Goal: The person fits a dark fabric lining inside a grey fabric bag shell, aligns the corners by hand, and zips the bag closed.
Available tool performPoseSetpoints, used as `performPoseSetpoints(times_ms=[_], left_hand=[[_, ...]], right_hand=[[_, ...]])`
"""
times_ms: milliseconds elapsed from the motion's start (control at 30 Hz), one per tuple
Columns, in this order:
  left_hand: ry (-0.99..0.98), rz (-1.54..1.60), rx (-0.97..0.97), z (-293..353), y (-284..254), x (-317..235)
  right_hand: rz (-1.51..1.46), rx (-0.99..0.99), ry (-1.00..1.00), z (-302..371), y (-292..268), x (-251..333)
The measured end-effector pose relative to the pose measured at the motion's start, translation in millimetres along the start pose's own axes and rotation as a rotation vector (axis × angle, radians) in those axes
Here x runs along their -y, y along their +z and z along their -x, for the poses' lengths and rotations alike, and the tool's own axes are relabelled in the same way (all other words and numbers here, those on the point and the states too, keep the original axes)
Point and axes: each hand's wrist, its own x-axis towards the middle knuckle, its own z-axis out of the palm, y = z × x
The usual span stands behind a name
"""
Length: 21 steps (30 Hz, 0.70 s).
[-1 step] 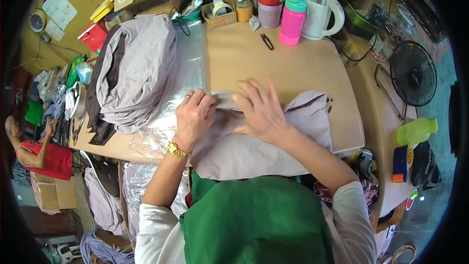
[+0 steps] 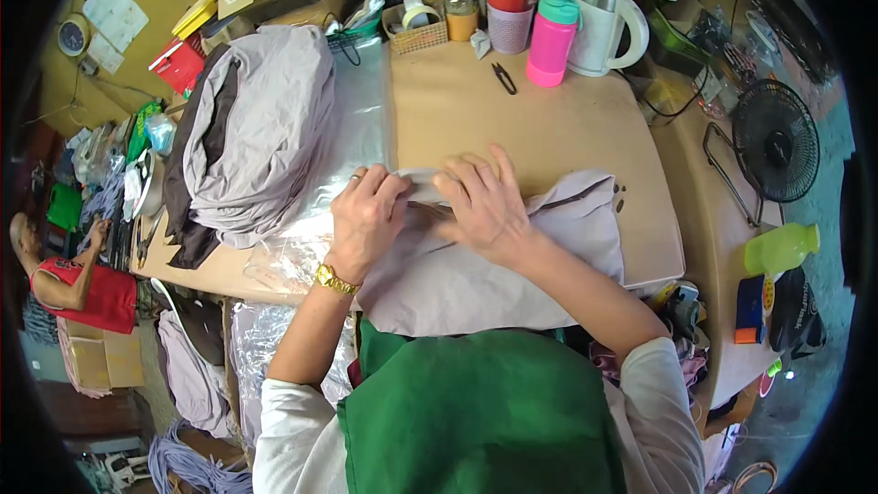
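Note:
A light grey cloth piece [image 2: 476, 284], folded with a dark opening along its far edge, lies at the front of the table. My left hand [image 2: 368, 220], a gold watch at its wrist, is closed on the far left edge of this cloth. Beside it, my right hand [image 2: 483, 206] rests over the same edge. Its fingers are apart and slightly bent, the little finger raised; the thumb is blurred. To the left lies a heap of grey cloth [image 2: 261, 128] with dark cloth [image 2: 187, 210] beneath it.
Clear plastic sheeting [image 2: 361, 110] lies between heap and bare tabletop. Small black thread snips [image 2: 504, 79], a pink bottle [image 2: 551, 41], a white jug [image 2: 594, 27] and a purple cup [image 2: 508, 27] stand or lie farther back. A black fan [image 2: 776, 142] is at right. Another person [image 2: 82, 279] sits far left.
The fingers of my right hand have drawn slightly closer together over the cloth edge. My left hand keeps its hold, and the view has shifted a little.

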Motion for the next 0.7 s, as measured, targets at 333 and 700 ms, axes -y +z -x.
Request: performPoseSetpoints(times_ms=[333,700], left_hand=[[-0.536,0.665,0.691,-29.4,-13.7,43.5],[-0.732,1.147,0.476,-11.7,11.7,55.2]], right_hand=[[0.051,-0.264,-0.221,-6.4,7.9,-9.9],[0.044,-0.114,-0.028,37.6,-22.1,-55.8]])
